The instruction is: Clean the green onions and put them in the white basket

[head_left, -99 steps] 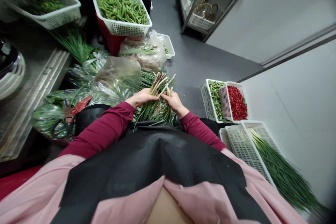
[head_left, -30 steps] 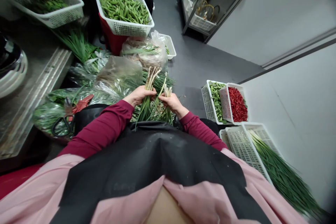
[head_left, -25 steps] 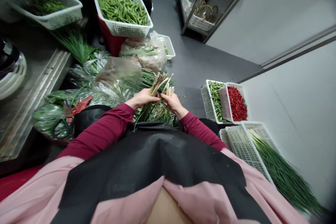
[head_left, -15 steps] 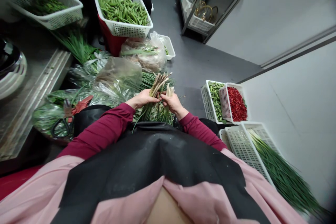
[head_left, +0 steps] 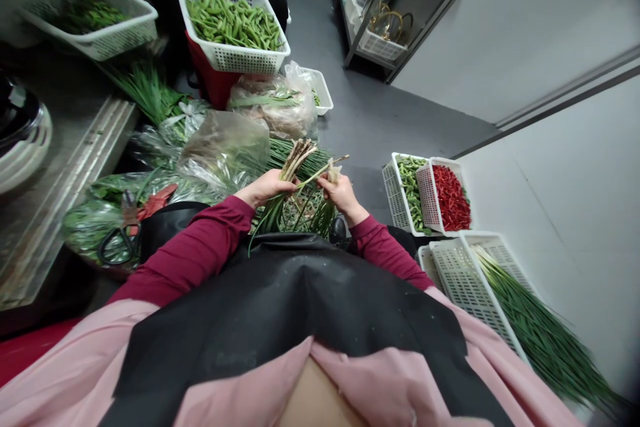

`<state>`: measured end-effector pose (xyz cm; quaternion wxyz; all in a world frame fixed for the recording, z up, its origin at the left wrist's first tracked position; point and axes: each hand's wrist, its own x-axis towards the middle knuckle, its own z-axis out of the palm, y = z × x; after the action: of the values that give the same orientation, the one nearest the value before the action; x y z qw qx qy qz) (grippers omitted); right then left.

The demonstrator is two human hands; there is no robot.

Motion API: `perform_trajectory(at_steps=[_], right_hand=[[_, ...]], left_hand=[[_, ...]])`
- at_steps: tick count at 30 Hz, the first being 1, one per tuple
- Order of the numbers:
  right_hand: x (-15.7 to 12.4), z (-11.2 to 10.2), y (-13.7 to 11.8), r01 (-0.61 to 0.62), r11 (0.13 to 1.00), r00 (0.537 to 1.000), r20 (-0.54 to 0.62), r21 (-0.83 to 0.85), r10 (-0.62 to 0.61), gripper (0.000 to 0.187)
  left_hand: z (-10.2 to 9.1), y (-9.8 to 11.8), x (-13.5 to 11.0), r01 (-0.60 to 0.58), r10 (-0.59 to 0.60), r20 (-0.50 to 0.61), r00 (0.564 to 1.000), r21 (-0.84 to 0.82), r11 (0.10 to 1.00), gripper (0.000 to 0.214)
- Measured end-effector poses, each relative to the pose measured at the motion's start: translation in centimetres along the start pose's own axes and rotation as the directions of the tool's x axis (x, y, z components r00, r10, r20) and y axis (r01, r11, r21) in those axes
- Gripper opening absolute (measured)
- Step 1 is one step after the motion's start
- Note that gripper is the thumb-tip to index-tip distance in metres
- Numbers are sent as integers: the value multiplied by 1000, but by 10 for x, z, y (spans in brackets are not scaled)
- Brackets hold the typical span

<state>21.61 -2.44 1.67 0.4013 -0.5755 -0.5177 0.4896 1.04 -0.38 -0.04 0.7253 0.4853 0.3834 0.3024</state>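
No lettering can be read; the pale patch [head_left: 18, 96] on the black object [head_left: 17, 121] at far left is too blurred to tell.

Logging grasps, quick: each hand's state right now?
Left hand: closed, holding brown-tipped stalks.
Right hand: closed, holding pale-ended stalks.

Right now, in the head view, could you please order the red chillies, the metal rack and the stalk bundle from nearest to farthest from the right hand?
From the right hand:
1. Stalk bundle: just to its left, gripped in the left hand.
2. Red chillies: out to the right.
3. Metal rack: farthest, well ahead at the back.
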Motion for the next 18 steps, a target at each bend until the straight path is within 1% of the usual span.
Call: perform_trajectory(at_steps=[2,4,7,11,15,18], right_hand=[[5,-12,1,-16,993,992,-123,121,31,24],[10,-27,-1,-17,965,969,-234,263,81,29],[18,-51,-10,11,914,935,-327,405,134,32],[23,-76,-22,76,894,905,-407,441,124,29],[24,-85,-26,116,896,873,-474,428,113,24],[27,-90,-25,131,880,844,-517,457,143,21]], left_hand=[[-2,1,-1,-6,6,3,1000,28,1000,18],[-4,1,0,-2,1,12,1000,64,998,20],[-9,-1,0,19,-20,10,1000,108,994,26],[-14,-2,0,34,-26,-54,998,155,987,23],[-17,0,-2,55,-43,-75,996,171,984,23],[-19,0,-4,66,-48,-80,996,232,970,20]])
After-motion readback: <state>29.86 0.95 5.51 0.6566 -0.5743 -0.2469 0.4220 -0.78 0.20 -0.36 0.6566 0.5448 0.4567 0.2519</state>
